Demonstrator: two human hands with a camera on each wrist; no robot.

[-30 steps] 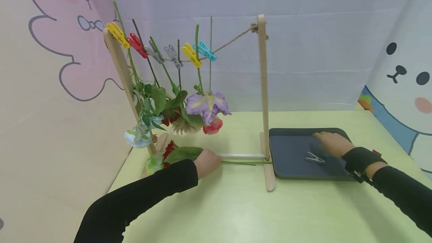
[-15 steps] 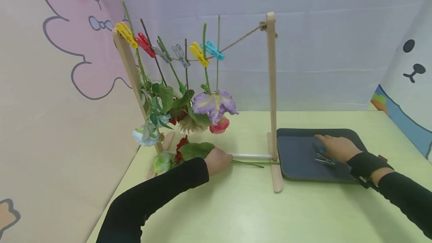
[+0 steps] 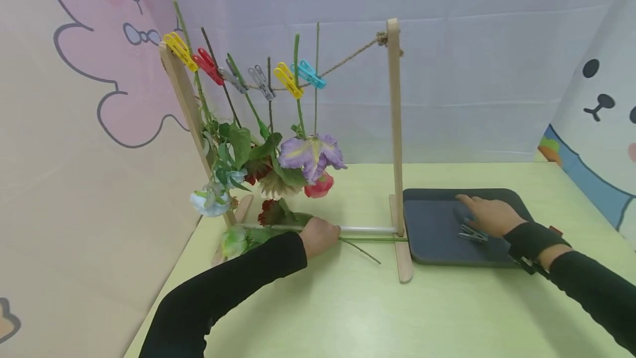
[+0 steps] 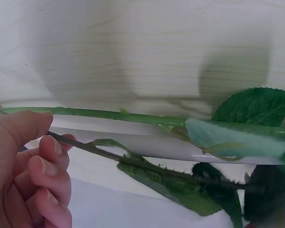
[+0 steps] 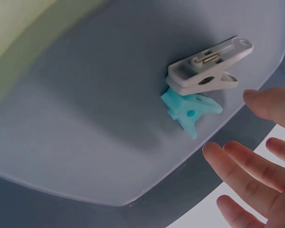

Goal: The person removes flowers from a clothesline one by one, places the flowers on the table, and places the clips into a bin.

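Observation:
With thumb and fingers my left hand (image 3: 320, 237) pinches the thin dark stem (image 4: 102, 152) of a red flower (image 3: 270, 213), low over the table. Beside it runs a thicker green stem (image 4: 147, 118), apparently belonging to the pale green flower (image 3: 234, 241); its contact with the hand is unclear. My right hand (image 3: 492, 217) hovers over the dark grey tray (image 3: 429, 225), fingers spread. Just beyond those fingertips, a grey clothespin (image 5: 209, 66) and a turquoise clothespin (image 5: 187, 108) lie touching in the tray, untouched by the hand.
A wooden stand (image 3: 395, 126) carries a rope (image 3: 350, 58), where several flowers hang upside down from colored clothespins, such as a purple flower (image 3: 312, 154). A white crossbar (image 3: 367, 230) joins its feet behind my left hand. The tray sits beside the right foot.
The dark stem's end has swung towards the table's front, away from the green stem, and the red flower has turned with it. The right hand stays over the tray.

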